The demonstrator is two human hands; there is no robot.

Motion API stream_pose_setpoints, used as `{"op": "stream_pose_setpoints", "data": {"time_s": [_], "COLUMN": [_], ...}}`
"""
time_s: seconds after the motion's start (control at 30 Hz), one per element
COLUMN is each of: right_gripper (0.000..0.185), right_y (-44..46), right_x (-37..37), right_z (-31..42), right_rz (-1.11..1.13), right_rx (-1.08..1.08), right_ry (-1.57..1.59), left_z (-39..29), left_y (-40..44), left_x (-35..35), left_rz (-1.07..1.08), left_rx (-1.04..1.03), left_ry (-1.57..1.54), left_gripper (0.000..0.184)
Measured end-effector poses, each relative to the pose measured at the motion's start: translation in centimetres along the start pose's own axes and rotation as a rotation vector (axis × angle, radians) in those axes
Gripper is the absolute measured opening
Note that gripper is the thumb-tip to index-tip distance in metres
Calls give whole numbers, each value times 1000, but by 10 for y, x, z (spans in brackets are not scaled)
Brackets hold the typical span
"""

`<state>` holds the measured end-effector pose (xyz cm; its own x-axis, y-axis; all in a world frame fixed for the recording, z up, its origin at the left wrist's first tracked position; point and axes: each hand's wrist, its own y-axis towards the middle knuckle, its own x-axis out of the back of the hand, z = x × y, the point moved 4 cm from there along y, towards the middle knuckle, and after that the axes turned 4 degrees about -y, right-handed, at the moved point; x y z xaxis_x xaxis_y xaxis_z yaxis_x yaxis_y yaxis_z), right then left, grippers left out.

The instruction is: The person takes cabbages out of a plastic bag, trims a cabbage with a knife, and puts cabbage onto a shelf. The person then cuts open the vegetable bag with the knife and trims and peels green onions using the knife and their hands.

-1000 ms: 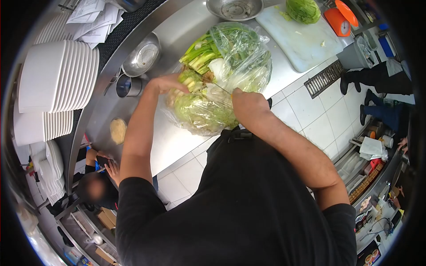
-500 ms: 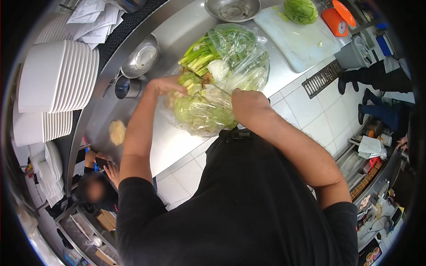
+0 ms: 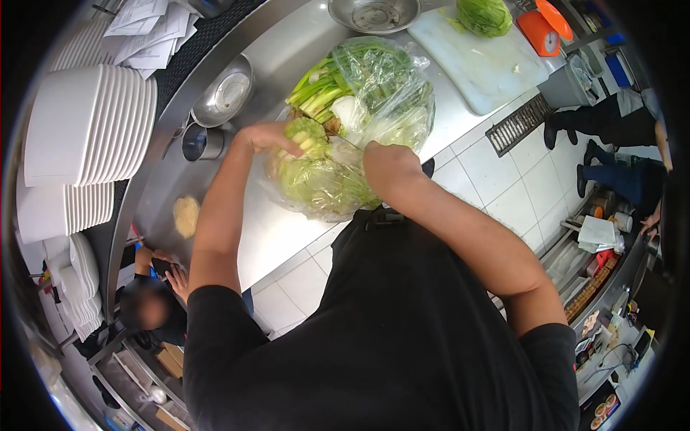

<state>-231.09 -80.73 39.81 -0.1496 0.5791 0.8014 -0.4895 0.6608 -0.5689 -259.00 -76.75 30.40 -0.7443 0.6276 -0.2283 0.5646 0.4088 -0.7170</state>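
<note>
My left hand (image 3: 272,138) is closed on a head of lettuce (image 3: 309,140) at the mouth of a clear plastic bag (image 3: 323,190). More lettuce shows through the bag's film. My right hand (image 3: 392,169) is a fist around a knife (image 3: 353,144); the handle is hidden in it, and only a thin stretch of blade shows by the lettuce's base. Just beyond lie green onions (image 3: 320,90), partly inside a second clear bag (image 3: 381,68), with a white vegetable piece (image 3: 348,113) beside them.
On the steel counter (image 3: 277,241) are a metal bowl (image 3: 228,90), a metal cup (image 3: 201,142) and a pale yellow lump (image 3: 186,217). A cutting board (image 3: 481,68) bears another lettuce (image 3: 485,16) near an orange scale (image 3: 540,32). Stacked white dishes (image 3: 90,126) stand left. Other people are nearby.
My right hand has moved slightly left toward the lettuce, and less of the knife blade shows. My left hand keeps its grip on the lettuce. The whole view has shifted a little.
</note>
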Motion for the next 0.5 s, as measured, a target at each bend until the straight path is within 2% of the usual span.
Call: {"op": "stream_pose_setpoints", "data": {"time_s": [0.2, 0.37, 0.5], "right_gripper": [28, 27, 32], "right_y": [-11, -38, -52], "right_x": [14, 26, 33], "right_z": [-7, -22, -29], "right_rz": [-3, -112, -95], "right_rx": [-21, 82, 68], "right_ry": [24, 89, 126], "left_z": [6, 11, 15], "left_y": [-7, -35, -47], "left_x": [3, 4, 7], "left_rz": [-54, -240, -375], "left_rx": [-77, -272, -446], "left_ry": [-32, -90, -98], "left_gripper": [83, 86, 85]}}
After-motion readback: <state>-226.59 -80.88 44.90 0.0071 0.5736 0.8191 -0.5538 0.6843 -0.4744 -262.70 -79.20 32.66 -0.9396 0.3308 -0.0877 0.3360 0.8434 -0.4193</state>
